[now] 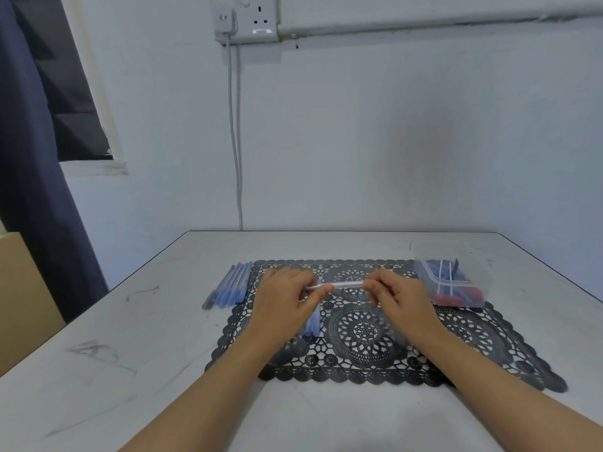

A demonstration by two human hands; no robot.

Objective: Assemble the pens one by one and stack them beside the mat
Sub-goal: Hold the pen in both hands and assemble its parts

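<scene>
A clear pen barrel (346, 284) is held level above the black lace mat (359, 337). My left hand (284, 298) pinches its left end and my right hand (396, 296) pinches its right end. Several pale blue pen parts (311, 324) lie on the mat, partly hidden under my left hand. To the left of the mat, several assembled blue pens (230, 287) lie side by side on the white table (146, 337).
A clear plastic box (452, 282) with blue and red pen parts stands on the mat's far right corner. The table meets a white wall at the back. A cable hangs from a wall socket (248, 19), and a dark curtain (29, 158) is at left.
</scene>
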